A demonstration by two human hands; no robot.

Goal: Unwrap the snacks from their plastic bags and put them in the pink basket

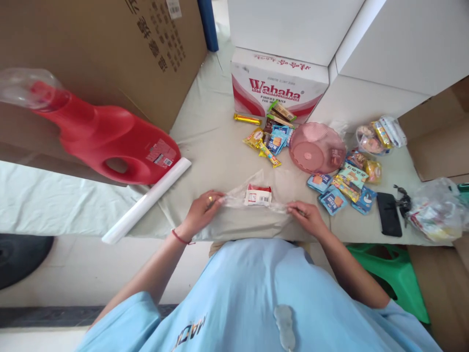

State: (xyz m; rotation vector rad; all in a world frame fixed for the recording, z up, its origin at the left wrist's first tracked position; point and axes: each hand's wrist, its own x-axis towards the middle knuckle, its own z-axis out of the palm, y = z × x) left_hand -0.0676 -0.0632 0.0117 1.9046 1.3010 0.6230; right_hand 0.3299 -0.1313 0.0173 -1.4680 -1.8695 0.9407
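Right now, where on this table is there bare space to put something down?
The widest bare cloth lies between the white roll, the Wahaha box and the snack packets. A smaller strip runs between the clear bag and the pink bowl. The right side is crowded with more packets, a black case and a plastic sack.

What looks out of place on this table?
The red plastic detergent jug lies on its side at far left, beside a white roll. The left hand and right hand pinch a clear plastic bag.

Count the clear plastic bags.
3 bags: one held between left hand and right hand, one right of the pink bowl, one at the table's right end. Others may hide.
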